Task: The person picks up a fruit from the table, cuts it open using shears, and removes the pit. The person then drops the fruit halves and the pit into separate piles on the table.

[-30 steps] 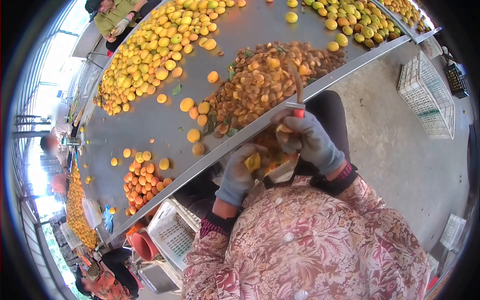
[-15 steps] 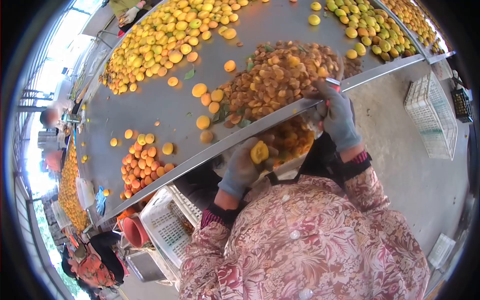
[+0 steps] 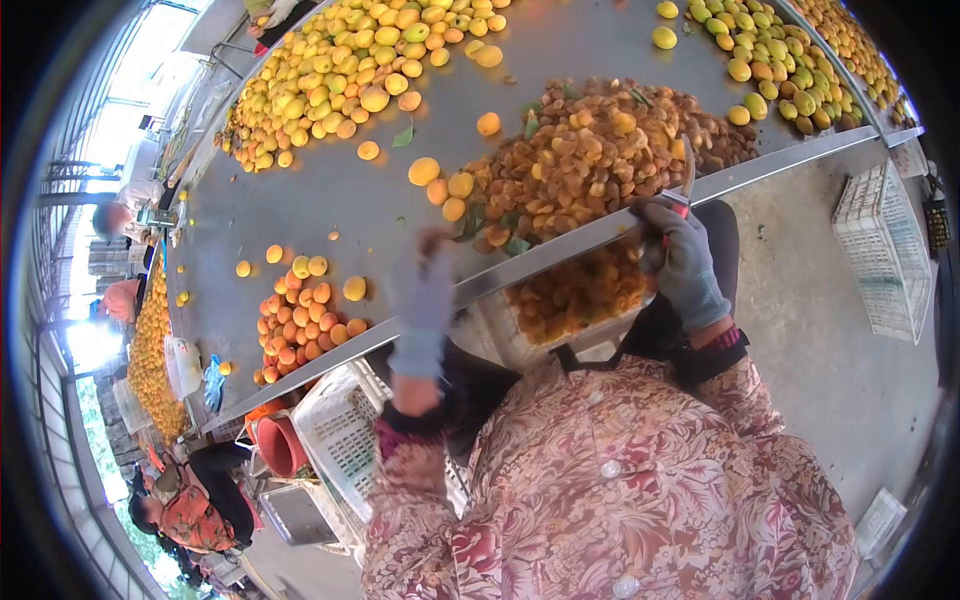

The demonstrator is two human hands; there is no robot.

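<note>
My right hand [image 3: 685, 260], in a grey glove with a dark fingertip area, is closed around the red handle of a small knife [image 3: 688, 172]. The blade points up over the table's metal rim. Motion smears my left hand [image 3: 424, 295], also gloved, above the rim; its fingers cannot be made out. Just beyond it on the table lie a few loose apricots [image 3: 424, 171]. A heap of brown apricot stones [image 3: 590, 165] with some leaves spreads in front of my right hand. Below the rim, cut orange apricot pieces [image 3: 580, 295] fill a pale crate [image 3: 492, 330] at my lap.
On the metal table [image 3: 340, 215] lie a large yellow apricot pile [image 3: 340, 75], a small orange pile [image 3: 300, 325] and a greenish pile [image 3: 790, 75]. White crates [image 3: 885, 250] stand on the floor at right and left, near a red bucket [image 3: 280, 445]. Other people are at left.
My left hand has moved up and left from my lap to above the table rim; the cut apricot seen in it before is no longer visible. My right hand still holds the knife, its blade now upright.
</note>
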